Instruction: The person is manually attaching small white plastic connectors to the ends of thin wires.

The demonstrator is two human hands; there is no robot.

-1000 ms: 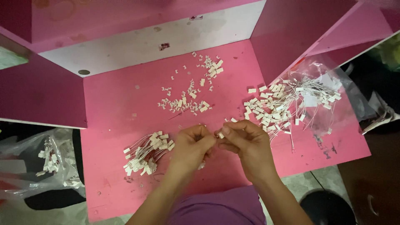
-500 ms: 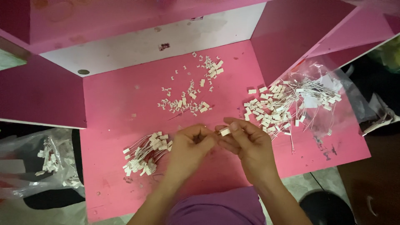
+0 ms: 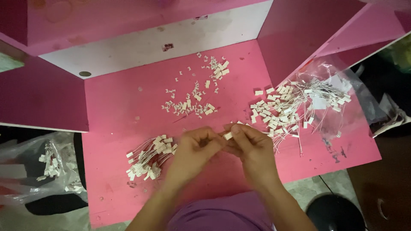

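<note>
one small white connector [image 3: 228,135] sits pinched between my two hands, a little above the near middle of the pink tabletop [image 3: 111,128]. taking that connector as the landmark: well to its left lies the bundle of wired pieces [image 3: 149,158], then my left hand [image 3: 195,147] just to its left, fingers curled together, with the grip meeting the piece from that side; whether it clamps the piece itself or a thin wire off it i cannot tell. just right of the connector is my right hand [image 3: 252,147], its grip closed on the piece, thumb and forefinger on top. both hands are about equally near. the connector's long axis seems to run left to right, tilted slightly up toward the right. far right of it spreads the pile of wired connectors [image 3: 291,109] on a clear bag [image 3: 359,107]; beyond it, the loose small bits [image 3: 192,105].
</note>
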